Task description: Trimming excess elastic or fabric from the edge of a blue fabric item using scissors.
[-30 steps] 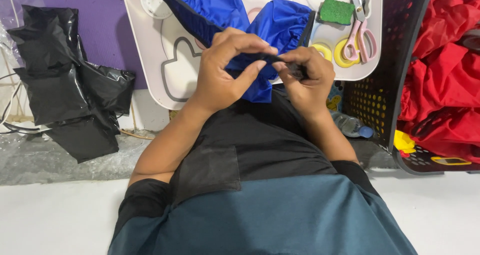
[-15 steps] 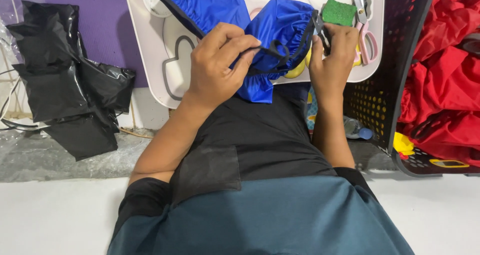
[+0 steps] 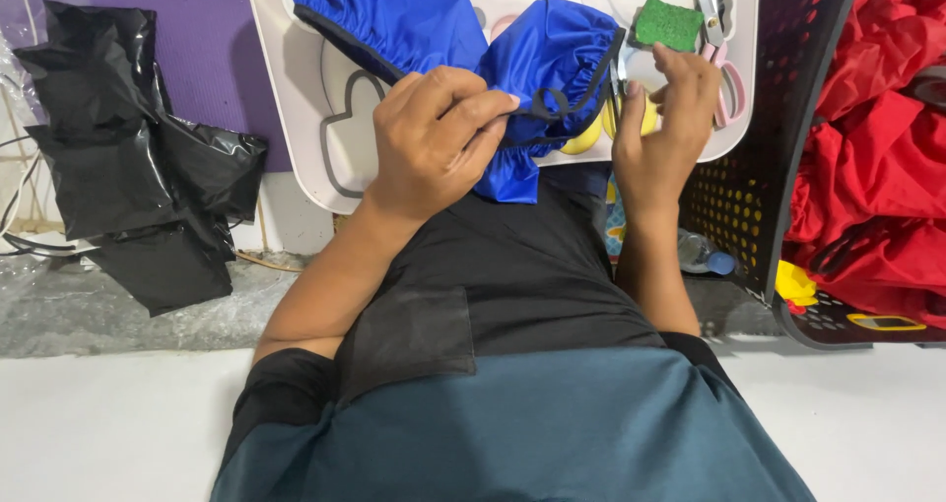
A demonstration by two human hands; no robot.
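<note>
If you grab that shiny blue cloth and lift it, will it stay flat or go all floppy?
Probably floppy: the blue cloth already bunches and sags in folds where the left hand pinches its gathered black edge. It looks thin and glossy, so likely light and a bit slippery. It should not roll or break.

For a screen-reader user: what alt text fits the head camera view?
Seen from above, a left hand pinches the black elastic edge of a gathered blue cloth on a white tray, while the right hand holds small snips at that edge. A black basket of red cloth stands at right.
</note>
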